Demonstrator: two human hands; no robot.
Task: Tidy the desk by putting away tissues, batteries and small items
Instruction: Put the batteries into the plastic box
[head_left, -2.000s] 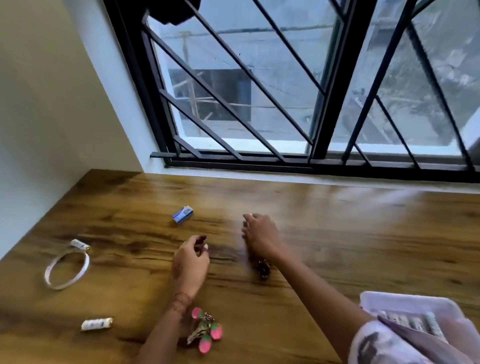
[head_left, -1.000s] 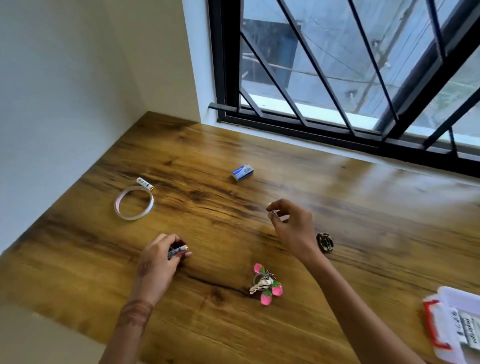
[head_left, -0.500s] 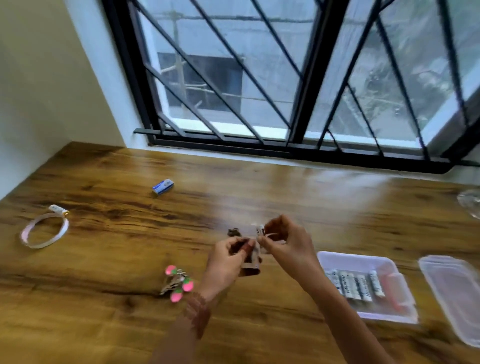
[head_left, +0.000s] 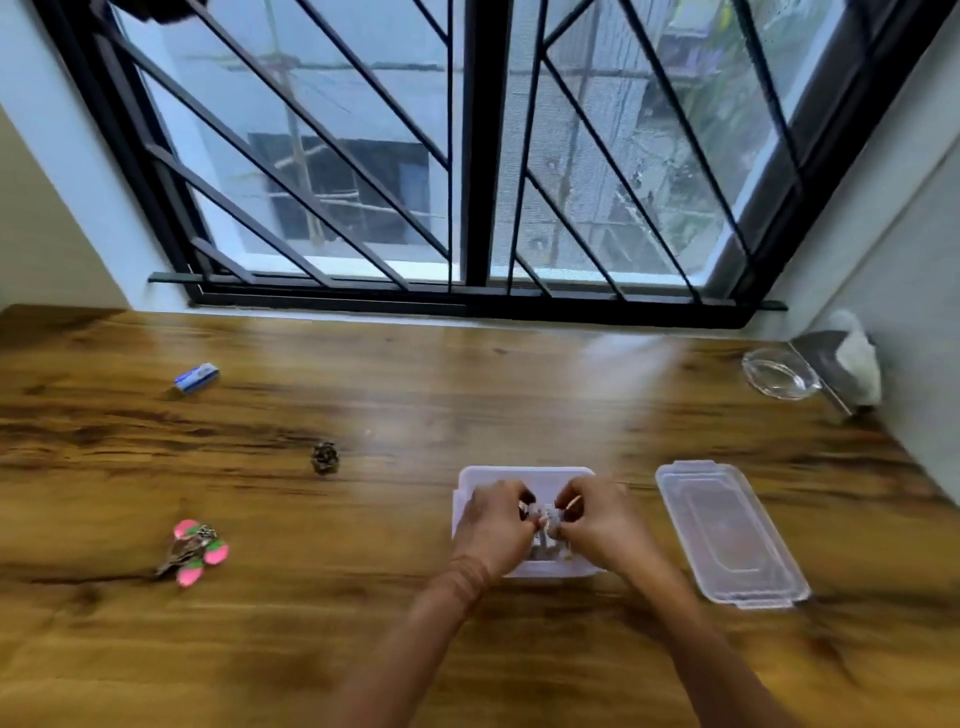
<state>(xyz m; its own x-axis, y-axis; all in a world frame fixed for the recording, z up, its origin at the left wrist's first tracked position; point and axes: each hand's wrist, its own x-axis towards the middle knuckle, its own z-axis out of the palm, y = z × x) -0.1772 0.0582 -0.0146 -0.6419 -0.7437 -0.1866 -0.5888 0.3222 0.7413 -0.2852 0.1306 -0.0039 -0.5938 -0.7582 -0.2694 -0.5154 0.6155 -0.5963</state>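
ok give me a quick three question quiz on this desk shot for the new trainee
1. True or false: the clear lid is fitted on the white box.
2. Where are the left hand and right hand? A) together over the white box B) flat on the lid C) at the window
3. What main colour are the charms on the keyring lying left of the box?

Key: 1 false, the lid lies on the desk to the right of the box. 2 A, both pinch small pale items, too blurred to name. 3 pink.
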